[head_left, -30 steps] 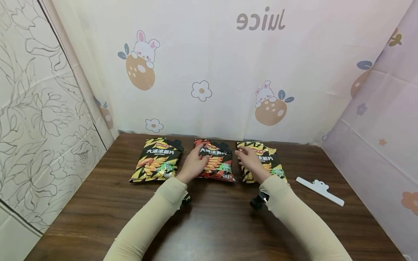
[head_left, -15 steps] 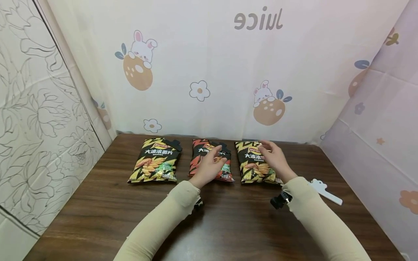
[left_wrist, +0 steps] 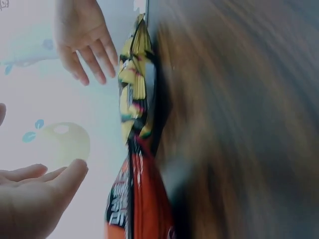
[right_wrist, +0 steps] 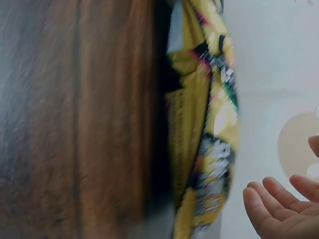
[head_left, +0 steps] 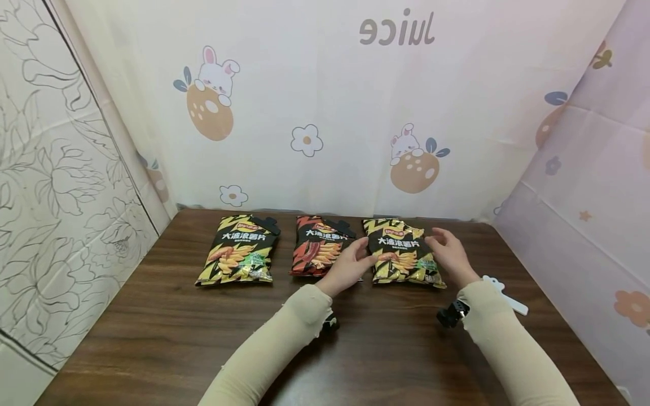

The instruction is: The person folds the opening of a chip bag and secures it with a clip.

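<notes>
Three chip bags lie in a row at the back of the table. The right one, a yellow and black chip bag (head_left: 398, 248), lies between my two hands. My left hand (head_left: 350, 266) hovers at its left edge with relaxed fingers, overlapping the lower corner of the red chip bag (head_left: 317, 248). At the right edge is my right hand (head_left: 451, 256), its fingers loosely bent and holding nothing. In the left wrist view both the left hand (left_wrist: 42, 194) and the right hand (left_wrist: 87, 40) are above the bags' level. The right wrist view shows the right hand's fingers (right_wrist: 279, 204) apart from the bag.
Another yellow and black chip bag (head_left: 238, 251) lies on the left, with a black clip (head_left: 266, 224) at its top corner. A similar black clip (head_left: 341, 228) is on the red bag. Partly behind the right sleeve lies a white clip (head_left: 515, 304). A printed curtain (head_left: 315, 180) hangs behind the table.
My left hand has moved right, from over the red bag to the right bag's left edge. My right hand has crossed over the right bag to its right side. The bags have stayed put.
</notes>
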The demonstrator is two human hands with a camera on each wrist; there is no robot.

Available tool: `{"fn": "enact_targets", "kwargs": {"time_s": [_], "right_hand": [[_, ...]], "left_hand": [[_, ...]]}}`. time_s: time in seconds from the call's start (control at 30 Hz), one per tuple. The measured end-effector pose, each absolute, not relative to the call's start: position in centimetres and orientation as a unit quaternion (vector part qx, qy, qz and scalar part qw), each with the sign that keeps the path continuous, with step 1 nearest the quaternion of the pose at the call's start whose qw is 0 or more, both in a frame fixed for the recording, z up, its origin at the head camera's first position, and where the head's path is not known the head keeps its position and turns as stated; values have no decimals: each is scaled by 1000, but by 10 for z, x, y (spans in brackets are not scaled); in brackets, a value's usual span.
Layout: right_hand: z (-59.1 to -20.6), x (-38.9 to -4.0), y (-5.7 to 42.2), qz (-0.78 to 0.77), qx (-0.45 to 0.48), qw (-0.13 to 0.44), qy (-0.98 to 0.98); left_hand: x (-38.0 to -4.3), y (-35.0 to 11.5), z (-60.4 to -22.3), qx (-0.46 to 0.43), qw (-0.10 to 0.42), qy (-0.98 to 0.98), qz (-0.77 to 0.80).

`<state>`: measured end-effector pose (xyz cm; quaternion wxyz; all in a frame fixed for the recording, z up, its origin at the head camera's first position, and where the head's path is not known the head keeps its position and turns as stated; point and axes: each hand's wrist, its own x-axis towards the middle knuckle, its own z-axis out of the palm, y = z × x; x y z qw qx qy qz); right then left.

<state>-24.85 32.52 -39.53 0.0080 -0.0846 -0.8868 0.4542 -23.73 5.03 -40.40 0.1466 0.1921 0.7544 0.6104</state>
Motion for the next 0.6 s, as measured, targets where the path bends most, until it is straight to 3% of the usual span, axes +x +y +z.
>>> {"fn": "enact_targets", "kwargs": {"time_s": [0.3, 0.6], "right_hand": [[-409, -251, 336, 460, -121, -41, -879], [-422, -255, 341, 485, -134, -75, -861]], "left_hand": [[-234, 75, -405, 161, 201, 751, 608], [-234, 92, -413, 128, 197, 766, 598]]}}
